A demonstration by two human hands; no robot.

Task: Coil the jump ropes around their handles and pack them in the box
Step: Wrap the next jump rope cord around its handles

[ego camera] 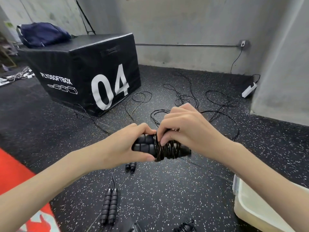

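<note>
My left hand [132, 146] grips a pair of black ribbed jump-rope handles [145, 145] held side by side, level in front of me. Thin black rope [167, 150] is wound in several turns around their right half. My right hand [182, 129] pinches the rope against the coil from above. More loose rope [215, 104] trails in loops over the floor behind my hands. A second pair of handles [109, 206] lies on the floor below, and another pair [131, 166] lies just under my left hand. The white plastic box [250, 208] sits at the lower right.
A big black plyo box marked 04 [87, 72] stands at the left back with a dark blue bag [41, 34] on it. A white power strip [249, 90] lies by the grey wall. An orange mat [15, 174] covers the floor at left. Another coiled rope [184, 227] shows at the bottom edge.
</note>
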